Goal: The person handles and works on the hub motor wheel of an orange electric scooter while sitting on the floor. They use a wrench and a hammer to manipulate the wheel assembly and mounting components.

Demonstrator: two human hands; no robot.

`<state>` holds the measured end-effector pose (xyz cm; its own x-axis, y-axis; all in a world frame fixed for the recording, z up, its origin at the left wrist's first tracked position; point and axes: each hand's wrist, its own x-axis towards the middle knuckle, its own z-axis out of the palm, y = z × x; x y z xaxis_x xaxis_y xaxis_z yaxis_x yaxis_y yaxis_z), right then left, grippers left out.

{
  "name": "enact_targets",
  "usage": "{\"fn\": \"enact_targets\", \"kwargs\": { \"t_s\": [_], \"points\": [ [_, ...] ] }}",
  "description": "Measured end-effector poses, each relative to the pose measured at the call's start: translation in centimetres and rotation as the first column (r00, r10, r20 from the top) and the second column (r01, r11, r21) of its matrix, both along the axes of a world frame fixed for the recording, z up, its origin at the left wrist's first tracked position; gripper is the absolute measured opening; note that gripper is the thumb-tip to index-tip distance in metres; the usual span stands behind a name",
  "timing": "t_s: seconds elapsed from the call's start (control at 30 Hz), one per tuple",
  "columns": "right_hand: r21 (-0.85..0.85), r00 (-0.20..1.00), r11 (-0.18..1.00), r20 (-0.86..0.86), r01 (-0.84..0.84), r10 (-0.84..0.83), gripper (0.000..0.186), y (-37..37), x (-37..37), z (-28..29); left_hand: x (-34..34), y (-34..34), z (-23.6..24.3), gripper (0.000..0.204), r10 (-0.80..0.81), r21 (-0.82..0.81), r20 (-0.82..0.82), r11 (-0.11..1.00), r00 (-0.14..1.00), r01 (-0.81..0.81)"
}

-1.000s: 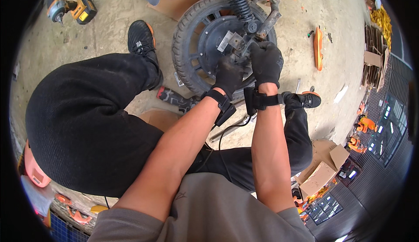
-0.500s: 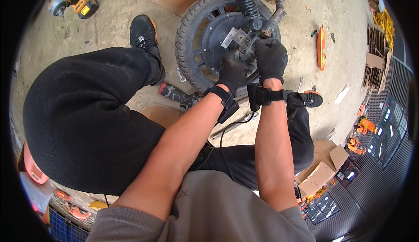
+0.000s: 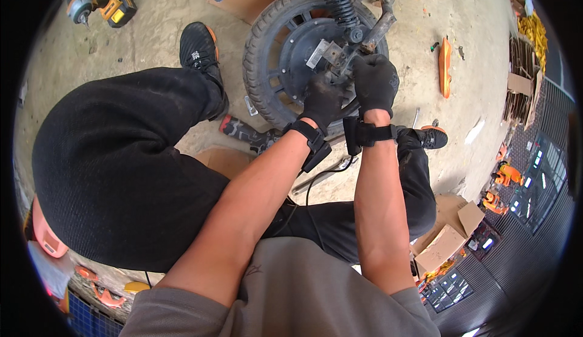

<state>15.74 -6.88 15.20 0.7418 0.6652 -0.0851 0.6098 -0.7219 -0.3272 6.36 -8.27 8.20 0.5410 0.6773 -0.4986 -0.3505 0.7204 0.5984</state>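
A wheel with a black tyre (image 3: 257, 72) and a dark hub (image 3: 297, 54) lies in front of me, joined to a coil-spring shock absorber (image 3: 341, 3) and a worn metal arm (image 3: 381, 30). Both my hands wear black gloves and work at the axle by a metal bracket (image 3: 332, 52). My left hand (image 3: 323, 99) is closed low on the hub, its fingertips pinched on something too small to make out. My right hand (image 3: 375, 85) is a fist beside it, just under the shock's lower end; what it grips is hidden.
A cordless impact driver (image 3: 100, 4) lies at the far left. A red-and-black power tool (image 3: 243, 131) rests by the tyre, near a metal bar (image 3: 325, 176). An orange plastic piece (image 3: 445, 68) lies to the right. An opened cardboard box (image 3: 443, 243) stands behind my right knee.
Almost nothing differs. The wheel and both hands appear shifted very slightly left, and my hands keep the same closed hold at the axle.
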Motion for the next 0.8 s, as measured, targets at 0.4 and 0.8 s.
{"fn": "enact_targets", "kwargs": {
  "t_s": [0.4, 0.8],
  "points": [
    [-0.001, 0.999, 0.999, -0.031, 0.043, -0.043, 0.028, 0.0, -0.3, 0.4, 0.5, -0.1, -0.3, 0.021, 0.069, 0.004, -0.016, 0.998, 0.997, -0.069],
    [-0.046, 0.999, 0.999, -0.023, 0.021, -0.022, 0.029, 0.5, -0.7, 1.0, 1.0, -0.9, -3.0, 0.023, 0.026, 0.139, -0.052, 0.990, 0.998, -0.019]
  ]
}}
